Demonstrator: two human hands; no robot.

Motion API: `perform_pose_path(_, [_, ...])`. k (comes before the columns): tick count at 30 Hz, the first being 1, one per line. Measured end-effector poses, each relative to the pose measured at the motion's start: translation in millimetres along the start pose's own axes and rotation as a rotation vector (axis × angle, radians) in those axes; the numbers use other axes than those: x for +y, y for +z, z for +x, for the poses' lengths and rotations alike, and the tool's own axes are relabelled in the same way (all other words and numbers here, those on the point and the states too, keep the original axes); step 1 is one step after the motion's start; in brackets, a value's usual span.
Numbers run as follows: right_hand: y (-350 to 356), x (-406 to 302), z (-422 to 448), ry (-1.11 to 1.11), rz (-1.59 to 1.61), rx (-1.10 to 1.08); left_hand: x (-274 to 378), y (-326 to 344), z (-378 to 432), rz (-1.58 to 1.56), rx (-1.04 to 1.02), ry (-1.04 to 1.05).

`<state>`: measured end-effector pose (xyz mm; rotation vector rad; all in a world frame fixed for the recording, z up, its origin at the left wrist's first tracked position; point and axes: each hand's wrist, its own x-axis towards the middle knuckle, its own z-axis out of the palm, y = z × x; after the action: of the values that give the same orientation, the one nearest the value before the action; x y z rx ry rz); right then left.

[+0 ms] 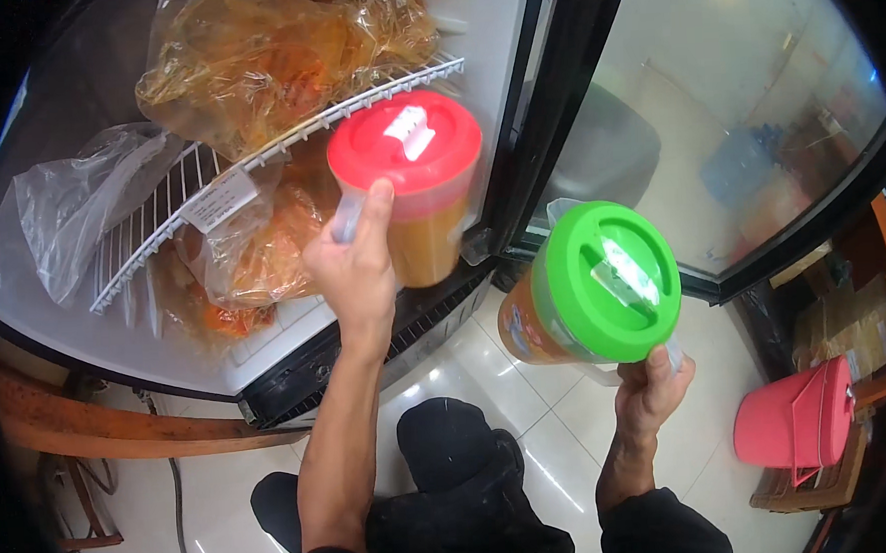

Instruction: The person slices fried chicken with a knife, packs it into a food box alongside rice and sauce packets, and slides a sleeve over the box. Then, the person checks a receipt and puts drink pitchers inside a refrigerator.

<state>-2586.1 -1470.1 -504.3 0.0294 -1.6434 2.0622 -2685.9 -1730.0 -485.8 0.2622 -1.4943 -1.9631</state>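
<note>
My left hand (356, 262) grips the handle of a plastic pitcher with a red lid (405, 147), held at the right side of the open refrigerator, near the end of a wire shelf. Orange-brown contents show through its wall. My right hand (653, 393) grips the handle of a second pitcher with a green lid (612, 283), tilted in front of the open glass door. This one has a printed pattern and orange-brown contents. A strip of white tape lies on each lid. Whether the red-lidded pitcher touches the refrigerator floor, I cannot tell.
Plastic bags of orange food (267, 68) lie on the sloping white wire shelf (286, 146), with another food bag (269, 248) below. The glass door (712, 112) stands open at the right. A pink lidded bucket (792, 416) sits at the lower right; a wooden edge (143, 427) runs at the left.
</note>
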Motion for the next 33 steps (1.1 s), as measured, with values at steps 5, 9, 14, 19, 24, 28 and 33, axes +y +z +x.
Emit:
perform_pose_path(5, [1, 4, 1, -0.02, -0.063, -0.088, -26, 27, 44, 0.025, 0.112, 0.014])
perform_pose_path(9, [11, 8, 3, -0.009, -0.051, -0.081, -60, 47, 72, 0.042, 0.162, 0.104])
perform_pose_path(14, [20, 10, 9, 0.058, 0.032, -0.104, -78, 53, 105, 0.166, 0.242, 0.304])
perform_pose_path(19, [35, 10, 17, 0.049, -0.071, -0.122, -82, 68, 135, 0.369, 0.302, 0.311])
perform_pose_path(24, [29, 18, 16, -0.045, 0.005, -0.118, -81, 81, 162, 0.998, 0.533, 0.863])
perform_pose_path(28, [14, 13, 14, -0.14, -0.007, -0.105, -62, 115, 132, 0.819, 0.266, 0.58])
perform_pose_path(33, [31, -2, 3, -0.152, 0.021, -0.1, -76, 108, 134, 0.703, 0.091, 0.484])
